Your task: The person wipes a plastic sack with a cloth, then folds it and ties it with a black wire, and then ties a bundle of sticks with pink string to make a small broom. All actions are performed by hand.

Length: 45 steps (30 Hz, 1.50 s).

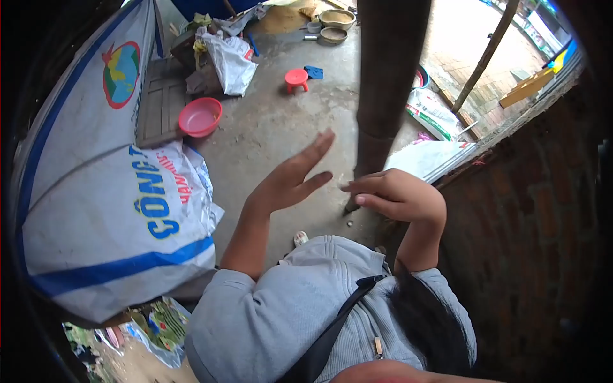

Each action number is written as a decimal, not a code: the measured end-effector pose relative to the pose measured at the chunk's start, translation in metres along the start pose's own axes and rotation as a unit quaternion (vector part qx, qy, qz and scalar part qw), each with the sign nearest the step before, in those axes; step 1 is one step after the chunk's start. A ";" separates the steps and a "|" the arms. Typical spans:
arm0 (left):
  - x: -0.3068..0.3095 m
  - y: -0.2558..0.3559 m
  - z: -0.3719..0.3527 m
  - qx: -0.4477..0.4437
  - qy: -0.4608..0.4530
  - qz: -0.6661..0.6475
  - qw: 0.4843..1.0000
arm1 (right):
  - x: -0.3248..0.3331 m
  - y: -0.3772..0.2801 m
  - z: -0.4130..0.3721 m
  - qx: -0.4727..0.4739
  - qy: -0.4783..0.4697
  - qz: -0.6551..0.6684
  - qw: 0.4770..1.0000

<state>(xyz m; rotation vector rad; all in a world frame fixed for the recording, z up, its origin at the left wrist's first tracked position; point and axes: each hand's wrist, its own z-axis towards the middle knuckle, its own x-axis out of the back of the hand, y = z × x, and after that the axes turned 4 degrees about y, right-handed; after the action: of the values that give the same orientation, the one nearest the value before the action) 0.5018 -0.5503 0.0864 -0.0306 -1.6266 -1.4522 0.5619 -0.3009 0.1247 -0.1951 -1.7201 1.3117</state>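
Observation:
My left hand is raised over the concrete floor, its fingers stretched out and thumb apart, with nothing in it. On the other side my right hand is bent at the wrist in front of a dark upright post, thumb and fingers pointing left with a gap between them. Nothing shows in its grip, and whether it touches the post is unclear. Beyond the hands, a small red stool stands on the floor beside a blue cloth.
A pink basin lies at the left near a large white sheet with blue edges. Bowls and a white sack are farther back. A brick wall runs along the right, below a slanting pole.

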 end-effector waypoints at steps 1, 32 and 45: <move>0.015 -0.017 0.001 -0.024 0.067 0.080 0.994 | -0.015 -0.002 0.025 0.030 0.064 0.006 0.997; 0.264 -0.263 0.053 0.235 0.318 0.411 0.821 | 0.024 0.142 0.514 -0.073 0.287 -0.267 0.917; 0.329 -0.378 0.217 0.112 0.239 0.348 0.900 | 0.123 0.244 0.530 -0.268 0.363 -0.234 0.861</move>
<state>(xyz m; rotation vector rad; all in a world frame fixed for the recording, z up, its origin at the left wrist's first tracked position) -0.0286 -0.6663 0.0285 -0.1051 -1.1799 -0.6467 0.0079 -0.4821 -0.0031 -0.4865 -1.2977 0.2940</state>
